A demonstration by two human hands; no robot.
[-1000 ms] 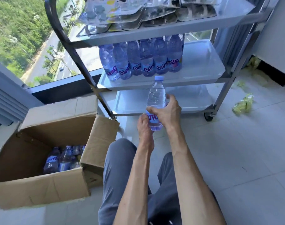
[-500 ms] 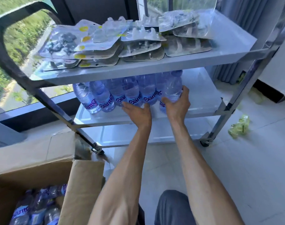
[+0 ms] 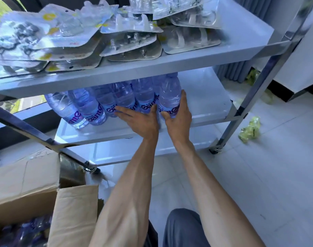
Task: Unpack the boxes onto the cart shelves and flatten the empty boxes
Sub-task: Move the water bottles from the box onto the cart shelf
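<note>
- Wrapping my right hand around the end bottle, I am setting it upright on the middle shelf, at the right end of the row of bottles.
- My left hand is lying flat with straight fingers against the labels of the bottles just left of the end bottle, steadying them and gripping nothing.
- A second ago I was holding this bottle up in both hands in front of the cart; now it is standing on the middle shelf, touching its neighbour, so I am judging one more bottle unpacked.
- Below and left of the middle shelf, the cardboard box is showing more bottles inside, so I am judging it not ready for flattening.
- Bottle caps are hiding behind the top shelf, which is carrying plastic packs.
- How many bottles are remaining is hard to tell: the box is cut off by the frame edge and its inside is dark and blurred.
</note>
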